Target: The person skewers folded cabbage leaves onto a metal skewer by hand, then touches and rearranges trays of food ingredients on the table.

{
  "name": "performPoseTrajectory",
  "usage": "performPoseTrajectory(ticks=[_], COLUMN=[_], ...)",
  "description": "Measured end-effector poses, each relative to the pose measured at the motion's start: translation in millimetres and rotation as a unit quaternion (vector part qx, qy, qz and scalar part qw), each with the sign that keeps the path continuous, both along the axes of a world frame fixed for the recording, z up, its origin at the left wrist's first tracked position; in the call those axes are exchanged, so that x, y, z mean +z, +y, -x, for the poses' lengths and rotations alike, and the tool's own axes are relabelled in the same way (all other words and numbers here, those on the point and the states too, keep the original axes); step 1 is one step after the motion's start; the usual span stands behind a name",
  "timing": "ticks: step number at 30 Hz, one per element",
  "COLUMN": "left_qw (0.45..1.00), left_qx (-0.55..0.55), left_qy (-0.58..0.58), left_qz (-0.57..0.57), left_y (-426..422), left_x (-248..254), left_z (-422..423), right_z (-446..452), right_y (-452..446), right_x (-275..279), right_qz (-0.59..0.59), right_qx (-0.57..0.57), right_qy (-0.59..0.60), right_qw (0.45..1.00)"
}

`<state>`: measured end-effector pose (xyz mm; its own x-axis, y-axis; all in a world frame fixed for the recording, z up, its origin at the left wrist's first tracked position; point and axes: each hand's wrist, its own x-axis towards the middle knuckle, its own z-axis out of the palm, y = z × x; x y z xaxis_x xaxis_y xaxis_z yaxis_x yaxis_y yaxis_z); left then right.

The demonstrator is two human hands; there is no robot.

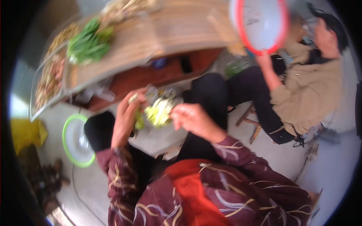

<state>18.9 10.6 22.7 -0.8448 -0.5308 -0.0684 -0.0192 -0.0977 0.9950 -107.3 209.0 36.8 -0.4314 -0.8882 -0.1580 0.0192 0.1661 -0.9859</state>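
Between my hands is a clump of pale yellow-green chopped or shredded vegetable (160, 113), its exact kind blurred. On its left side, my left hand (128, 111) is closed, with a pale piece at the fingertips and a yellowish-green vegetable stalk (139, 119) below the palm. My right hand (194, 119) is pinched at the clump's right edge; what sits in its fingers is hidden. Behind the clump lies something greyish and shiny (171, 93), possibly a plastic bag. Both hands are above my knees.
A wooden table (181, 26) ahead bears a bunch of leafy greens (88, 43) and root-like produce (51, 81) at its left. A green-rimmed basin (68, 141) is on the floor at left. At right, a seated person (309, 90) holds a red-rimmed white basin (260, 24).
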Motion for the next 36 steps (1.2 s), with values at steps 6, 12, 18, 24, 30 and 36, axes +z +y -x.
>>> performPoseTrajectory(ticks=[6,12,18,24,30,36], left_qw=[0.992,0.998,0.998,0.995,0.982,0.980], left_qx=[0.041,0.055,0.044,0.083,0.130,0.128], left_qy=[-0.058,-0.031,0.027,0.046,0.114,0.127], left_qz=[0.108,0.025,-0.028,-0.001,-0.077,-0.088], left_y=[-4.6,-3.7,-7.3,-9.9,-8.9,-8.9], left_x=[7.2,4.7,-16.9,-18.7,-31.3,-29.2], left_z=[5.1,5.6,14.4,18.7,21.5,18.8], right_z=[0.6,-8.3,-7.6,-14.4,-15.3,-15.3], right_y=[-1.1,7.8,8.8,3.8,-4.3,-13.1], right_x=[16.0,10.5,17.6,19.4,17.4,11.8], right_qz=[-0.004,0.000,-0.015,-0.012,-0.035,-0.028], right_qx=[0.013,0.021,0.005,-0.003,-0.001,-0.009], right_qy=[0.062,0.107,0.068,-0.068,-0.050,-0.044], right_qw=[0.998,0.994,0.998,0.998,0.998,0.999])
